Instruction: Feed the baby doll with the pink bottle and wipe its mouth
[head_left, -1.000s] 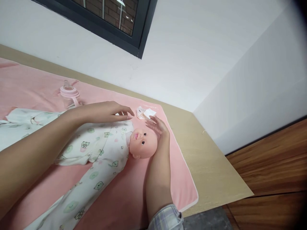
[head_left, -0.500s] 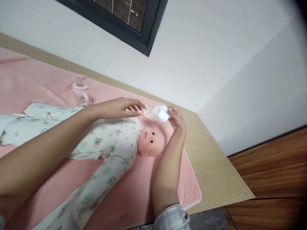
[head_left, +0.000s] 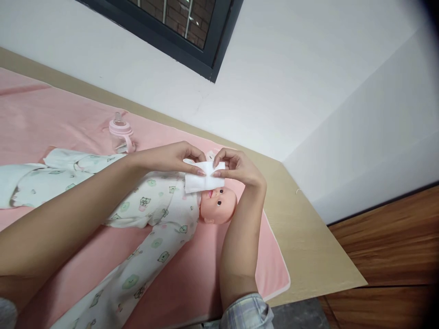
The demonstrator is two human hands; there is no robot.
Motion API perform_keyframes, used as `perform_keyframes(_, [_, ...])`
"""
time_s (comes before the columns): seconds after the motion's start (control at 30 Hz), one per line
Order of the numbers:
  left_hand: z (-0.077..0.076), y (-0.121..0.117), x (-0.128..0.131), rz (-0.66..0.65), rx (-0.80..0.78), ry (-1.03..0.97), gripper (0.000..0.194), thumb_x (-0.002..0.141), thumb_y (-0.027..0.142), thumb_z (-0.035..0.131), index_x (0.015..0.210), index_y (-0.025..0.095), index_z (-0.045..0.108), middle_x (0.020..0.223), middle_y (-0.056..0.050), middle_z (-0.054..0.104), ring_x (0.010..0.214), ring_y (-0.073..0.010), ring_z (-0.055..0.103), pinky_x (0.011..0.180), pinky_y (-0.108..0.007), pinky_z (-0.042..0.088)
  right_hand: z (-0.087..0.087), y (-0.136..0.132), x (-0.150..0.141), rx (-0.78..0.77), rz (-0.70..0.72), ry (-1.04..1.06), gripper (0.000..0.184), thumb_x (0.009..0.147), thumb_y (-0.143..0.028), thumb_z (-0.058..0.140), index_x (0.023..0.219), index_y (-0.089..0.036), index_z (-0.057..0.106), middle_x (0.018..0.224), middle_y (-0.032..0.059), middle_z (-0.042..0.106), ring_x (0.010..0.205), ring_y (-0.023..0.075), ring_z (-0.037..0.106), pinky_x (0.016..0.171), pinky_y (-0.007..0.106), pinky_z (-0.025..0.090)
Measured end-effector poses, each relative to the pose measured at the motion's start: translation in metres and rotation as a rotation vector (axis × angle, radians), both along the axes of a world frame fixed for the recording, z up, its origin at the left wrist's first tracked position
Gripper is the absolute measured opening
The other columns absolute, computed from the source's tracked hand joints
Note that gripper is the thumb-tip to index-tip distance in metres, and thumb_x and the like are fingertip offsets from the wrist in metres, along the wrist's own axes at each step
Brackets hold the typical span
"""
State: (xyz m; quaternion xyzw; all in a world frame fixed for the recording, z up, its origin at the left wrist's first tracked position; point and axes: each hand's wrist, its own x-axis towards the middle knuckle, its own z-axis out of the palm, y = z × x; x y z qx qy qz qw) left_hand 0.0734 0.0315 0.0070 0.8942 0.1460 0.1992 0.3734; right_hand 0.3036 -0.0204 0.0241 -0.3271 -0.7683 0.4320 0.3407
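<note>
Between my two hands is a white tissue [head_left: 199, 184], pinched at its upper part and hanging partly opened out. My left hand [head_left: 187, 154] grips it from the left with thumb and fingers, and my right hand [head_left: 243, 166] from the right, the thumbs almost meeting. Below it lies a baby doll [head_left: 219, 211] on its back in white pajamas with a green animal print. The tissue hides part of the doll's face and shoulder. A small bit of a whitish packet [head_left: 210, 156] shows behind my fingers; most of it is hidden.
A pink baby bottle [head_left: 121, 132] with a handle stands on the pink blanket [head_left: 202, 274] left of my hands. The blanket covers much of the tan table [head_left: 302, 246]. A white wall and dark window frame [head_left: 210, 68] rise behind it.
My left hand has closed on the tissue beside my right hand. The tissue has moved left and toward me, over the doll's face, and is spread wider than the earlier folded bundle.
</note>
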Motion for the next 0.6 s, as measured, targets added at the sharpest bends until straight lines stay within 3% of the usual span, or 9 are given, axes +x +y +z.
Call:
perform_keyframes(0.1, [0.001,-0.001,-0.002,0.021,-0.010,0.007,0.024,0.089,0.041,0.062,0.095,0.019,0.071,0.092,-0.001,0.070,0.083,-0.0186,0.064,0.072,-0.023,0.046,0.004,-0.005,-0.002,0.032,-0.063,-0.010,0.019,0.077,-0.033,0.074,0.086,-0.019,0.067,0.088,0.0011,0.063,0.082,0.0122,0.059,0.077,0.027,0.050])
perform_keyframes(0.2, [0.001,-0.003,-0.002,0.053,0.002,-0.022,0.028,0.087,0.044,0.062,0.095,0.020,0.072,0.101,-0.003,0.069,0.095,-0.0213,0.063,0.082,-0.026,0.047,0.002,-0.002,0.002,0.045,-0.136,0.040,0.017,0.081,-0.036,0.070,0.089,-0.021,0.069,0.095,0.0015,0.066,0.096,0.0150,0.061,0.093,0.033,0.051])
perform_keyframes(0.3, [0.002,-0.005,-0.002,0.087,-0.003,-0.092,0.027,0.084,0.045,0.065,0.086,0.018,0.070,0.124,-0.005,0.061,0.115,-0.0243,0.055,0.098,-0.030,0.042,-0.009,0.010,0.014,0.012,-0.212,0.135,0.021,0.082,-0.040,0.068,0.093,-0.022,0.069,0.098,0.0014,0.068,0.100,0.0159,0.063,0.097,0.036,0.051])
perform_keyframes(0.37, [0.003,-0.007,-0.002,0.091,-0.011,-0.114,0.027,0.083,0.043,0.066,0.078,0.016,0.068,0.129,-0.006,0.057,0.120,-0.0255,0.051,0.101,-0.032,0.040,-0.021,0.020,0.027,-0.030,-0.252,0.212,0.024,0.082,-0.041,0.068,0.094,-0.021,0.068,0.097,0.0017,0.068,0.099,0.0155,0.064,0.096,0.034,0.052])
perform_keyframes(0.43, [0.005,-0.008,-0.002,0.066,-0.059,-0.097,0.025,0.084,0.041,0.065,0.080,0.016,0.066,0.119,-0.006,0.063,0.113,-0.0250,0.056,0.095,-0.031,0.043,-0.035,0.030,0.042,-0.095,-0.285,0.294,0.026,0.080,-0.042,0.069,0.094,-0.021,0.068,0.094,0.0020,0.069,0.097,0.0150,0.065,0.095,0.033,0.053])
perform_keyframes(0.5, [0.005,-0.010,-0.001,0.041,-0.119,-0.054,0.023,0.085,0.040,0.064,0.084,0.017,0.066,0.097,-0.005,0.067,0.094,-0.0217,0.062,0.082,-0.028,0.047,-0.053,0.040,0.056,-0.179,-0.310,0.366,0.028,0.079,-0.043,0.071,0.094,-0.020,0.068,0.092,0.0022,0.070,0.096,0.0151,0.066,0.093,0.032,0.053])
perform_keyframes(0.6, [0.004,-0.010,0.002,0.013,-0.080,0.010,0.022,0.087,0.038,0.062,0.082,0.017,0.066,0.078,-0.001,0.065,0.074,-0.0171,0.060,0.068,-0.024,0.044,-0.083,0.053,0.069,-0.302,-0.330,0.442,0.029,0.077,-0.043,0.072,0.096,-0.020,0.068,0.092,0.0021,0.071,0.094,0.0161,0.068,0.092,0.033,0.055])
